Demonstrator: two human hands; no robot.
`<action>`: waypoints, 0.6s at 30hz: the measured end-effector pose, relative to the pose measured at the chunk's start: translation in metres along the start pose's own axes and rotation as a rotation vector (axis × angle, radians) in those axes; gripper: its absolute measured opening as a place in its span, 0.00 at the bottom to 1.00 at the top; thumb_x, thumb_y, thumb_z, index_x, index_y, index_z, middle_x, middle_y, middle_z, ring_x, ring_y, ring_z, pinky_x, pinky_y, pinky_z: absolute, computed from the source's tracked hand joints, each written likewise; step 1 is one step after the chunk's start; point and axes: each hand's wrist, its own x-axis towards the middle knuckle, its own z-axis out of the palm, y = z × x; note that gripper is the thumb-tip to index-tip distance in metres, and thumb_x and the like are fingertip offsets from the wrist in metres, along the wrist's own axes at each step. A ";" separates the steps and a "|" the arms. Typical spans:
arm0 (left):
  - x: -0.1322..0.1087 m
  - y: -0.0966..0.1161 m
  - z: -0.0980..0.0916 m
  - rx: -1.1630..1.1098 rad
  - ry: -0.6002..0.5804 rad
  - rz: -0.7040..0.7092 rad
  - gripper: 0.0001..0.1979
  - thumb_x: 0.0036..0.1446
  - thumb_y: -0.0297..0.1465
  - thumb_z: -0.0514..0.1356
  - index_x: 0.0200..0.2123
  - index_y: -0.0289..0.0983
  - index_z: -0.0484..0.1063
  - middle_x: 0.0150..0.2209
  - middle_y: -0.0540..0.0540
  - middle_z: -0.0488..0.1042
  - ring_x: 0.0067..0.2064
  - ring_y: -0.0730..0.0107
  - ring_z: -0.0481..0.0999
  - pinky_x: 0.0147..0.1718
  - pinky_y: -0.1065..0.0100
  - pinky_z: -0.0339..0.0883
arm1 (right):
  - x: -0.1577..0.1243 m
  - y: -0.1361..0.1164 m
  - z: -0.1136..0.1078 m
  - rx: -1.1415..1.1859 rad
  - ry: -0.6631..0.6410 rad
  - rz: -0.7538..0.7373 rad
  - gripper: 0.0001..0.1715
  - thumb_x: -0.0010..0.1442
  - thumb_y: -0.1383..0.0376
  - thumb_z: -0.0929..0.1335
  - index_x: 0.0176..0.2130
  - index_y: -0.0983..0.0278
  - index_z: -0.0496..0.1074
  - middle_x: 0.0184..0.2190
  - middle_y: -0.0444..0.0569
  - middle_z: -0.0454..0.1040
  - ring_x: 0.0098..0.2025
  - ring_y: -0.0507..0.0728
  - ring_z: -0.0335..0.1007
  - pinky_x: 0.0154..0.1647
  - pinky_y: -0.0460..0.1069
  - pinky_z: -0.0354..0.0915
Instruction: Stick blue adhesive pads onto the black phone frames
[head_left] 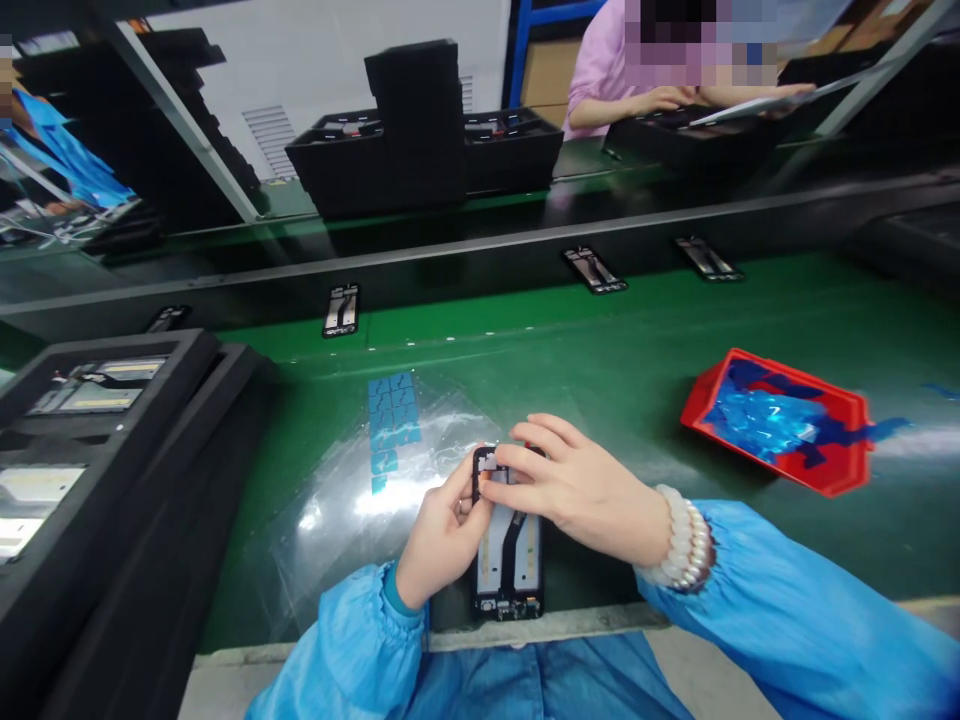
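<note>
A black phone frame [508,560] lies upright in view at the near edge of the green table, its inner side with a dark ribbon cable facing up. My left hand [446,530] grips its upper left edge between thumb and fingers. Over its top end is my right hand [577,490], its fingers spread and their tips touching the upper part of the frame. Whether those fingertips hold something small is hidden. Left of the hands, a clear plastic sheet [330,530] bears blue sticker pieces [394,400].
A red bin [832,480] with blue film scraps stands at the right. Black foam trays [232,400] with phone parts are stacked at the left. Several phone frames [342,309] lie along the back rail. Beyond it, a person in pink [600,70] works.
</note>
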 end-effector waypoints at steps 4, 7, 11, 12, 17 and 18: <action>0.001 -0.001 -0.002 -0.004 -0.013 -0.012 0.26 0.58 0.31 0.54 0.60 0.35 0.57 0.40 0.43 0.78 0.32 0.70 0.76 0.37 0.68 0.72 | 0.000 -0.006 0.006 -0.080 0.097 0.084 0.16 0.61 0.68 0.62 0.48 0.58 0.69 0.44 0.47 0.70 0.50 0.59 0.57 0.56 0.59 0.53; 0.001 -0.001 -0.003 0.021 -0.029 -0.022 0.26 0.58 0.30 0.53 0.60 0.36 0.57 0.41 0.43 0.77 0.34 0.70 0.76 0.37 0.69 0.72 | -0.002 -0.011 0.011 -0.102 0.107 0.063 0.15 0.62 0.69 0.61 0.47 0.61 0.70 0.44 0.47 0.71 0.49 0.58 0.58 0.56 0.57 0.53; 0.002 -0.001 -0.002 0.036 -0.058 -0.027 0.25 0.57 0.31 0.54 0.58 0.37 0.60 0.40 0.44 0.77 0.37 0.68 0.76 0.36 0.70 0.71 | -0.005 -0.009 0.010 -0.099 0.104 0.019 0.15 0.62 0.69 0.61 0.47 0.60 0.70 0.45 0.45 0.71 0.50 0.57 0.58 0.57 0.57 0.53; 0.002 -0.002 -0.002 0.032 -0.054 -0.032 0.25 0.57 0.31 0.54 0.58 0.36 0.60 0.40 0.44 0.78 0.36 0.68 0.76 0.36 0.70 0.72 | -0.005 -0.009 0.010 -0.099 0.114 0.039 0.15 0.61 0.69 0.61 0.47 0.59 0.70 0.44 0.45 0.71 0.50 0.57 0.58 0.57 0.58 0.53; 0.004 -0.005 0.002 -0.068 0.083 -0.003 0.21 0.57 0.31 0.55 0.55 0.36 0.64 0.44 0.43 0.77 0.37 0.70 0.77 0.37 0.71 0.72 | -0.003 -0.027 0.019 -0.093 0.160 0.249 0.17 0.62 0.70 0.59 0.48 0.62 0.70 0.41 0.49 0.72 0.48 0.58 0.60 0.55 0.57 0.53; 0.004 -0.004 0.003 -0.085 0.107 0.001 0.20 0.57 0.31 0.56 0.54 0.36 0.64 0.45 0.43 0.76 0.39 0.69 0.77 0.39 0.71 0.71 | -0.002 -0.033 0.023 -0.086 0.168 0.304 0.18 0.62 0.71 0.59 0.48 0.64 0.70 0.41 0.50 0.72 0.47 0.58 0.60 0.55 0.57 0.54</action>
